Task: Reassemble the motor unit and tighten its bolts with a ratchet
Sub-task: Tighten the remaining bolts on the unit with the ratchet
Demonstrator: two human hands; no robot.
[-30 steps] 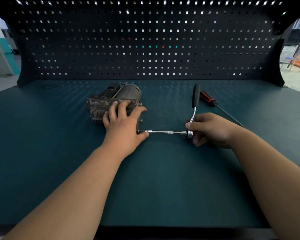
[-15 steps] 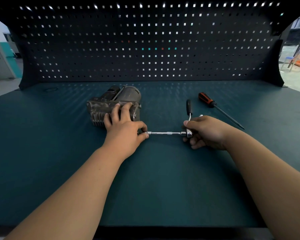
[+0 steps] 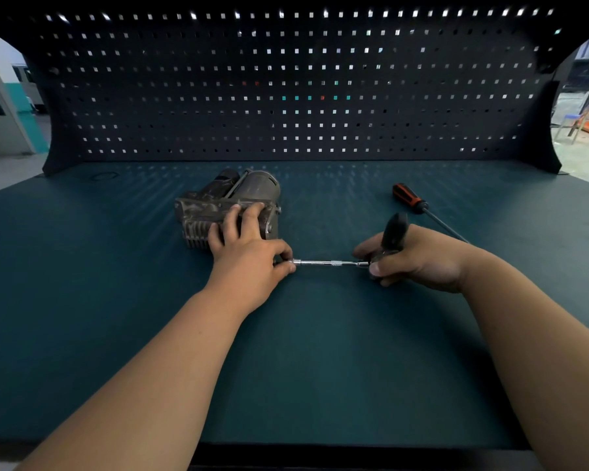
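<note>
The grey, worn motor unit (image 3: pixel 232 202) lies on the dark green bench (image 3: pixel 306 351), left of centre. My left hand (image 3: pixel 249 253) lies over its near right end, fingers on the housing, thumb and forefinger pinching the socket end of the ratchet's chrome extension bar (image 3: pixel 330 263). The bar runs level from the motor to the ratchet head. My right hand (image 3: pixel 419 258) grips the ratchet (image 3: pixel 393 232) at its head, and the black handle stands up through the fingers. The bolt itself is hidden behind my left hand.
A screwdriver (image 3: pixel 419 205) with a black and orange handle lies on the bench behind my right hand, its shaft pointing right. A dark pegboard (image 3: pixel 296 96) walls off the back of the bench.
The ratchet handle has swung from lying away from me to standing nearly upright in my right hand. My left hand and the motor unit have stayed put.
</note>
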